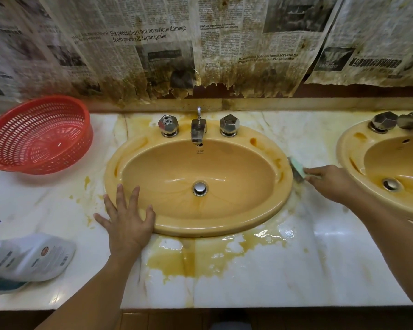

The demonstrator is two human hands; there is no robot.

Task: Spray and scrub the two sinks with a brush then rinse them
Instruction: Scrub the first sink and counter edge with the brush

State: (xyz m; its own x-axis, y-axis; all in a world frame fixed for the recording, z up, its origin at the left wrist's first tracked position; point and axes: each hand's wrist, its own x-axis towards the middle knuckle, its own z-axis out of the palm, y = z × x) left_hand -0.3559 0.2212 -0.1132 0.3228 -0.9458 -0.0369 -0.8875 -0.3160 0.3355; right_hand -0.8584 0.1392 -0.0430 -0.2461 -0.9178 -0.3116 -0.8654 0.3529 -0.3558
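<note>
An orange oval sink [224, 225] sits in the middle of the marble counter, with a chrome tap [198, 131] and a shut drain plug [200, 188]. My left hand [126, 217] lies flat, fingers spread, on the sink's front left rim. My right hand [332, 183] grips a pale green scrub brush [297, 169], its bristles against the sink's right rim and the counter. A second orange sink [351, 148] shows at the right edge. A white spray bottle [31, 258] lies on its side at the front left.
A red plastic colander [38, 136] leans at the back left. Brown-yellow puddles [200, 256] spread over the counter [320, 270] in front of the sink. Stained newspaper [153, 44] covers the wall behind. The counter's front edge runs along the bottom.
</note>
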